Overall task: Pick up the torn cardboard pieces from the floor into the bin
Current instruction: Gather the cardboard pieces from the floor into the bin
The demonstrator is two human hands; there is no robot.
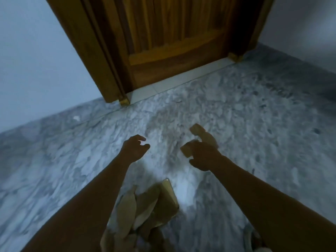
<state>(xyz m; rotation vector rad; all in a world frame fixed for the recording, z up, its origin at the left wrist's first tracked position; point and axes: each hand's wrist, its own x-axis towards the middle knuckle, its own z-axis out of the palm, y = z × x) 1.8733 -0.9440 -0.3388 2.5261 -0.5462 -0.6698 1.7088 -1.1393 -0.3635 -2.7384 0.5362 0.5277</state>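
My right hand [203, 157] is closed around torn cardboard pieces [200, 135]; tan bits stick out above and to the left of the fingers. My left hand [135, 148] hovers over the marble floor with fingers curled and apart, holding nothing. Below and between my arms lies a pile of several torn cardboard pieces [145, 210] on the floor. No bin is in view. The picture is dim and blurred.
A closed wooden door [172, 42] in its frame stands straight ahead, with a pale threshold strip [163, 86] at its foot. Light walls run left and right. Grey-white marble floor [254, 115] spreads around. A small pale scrap [76, 118] lies by the left wall.
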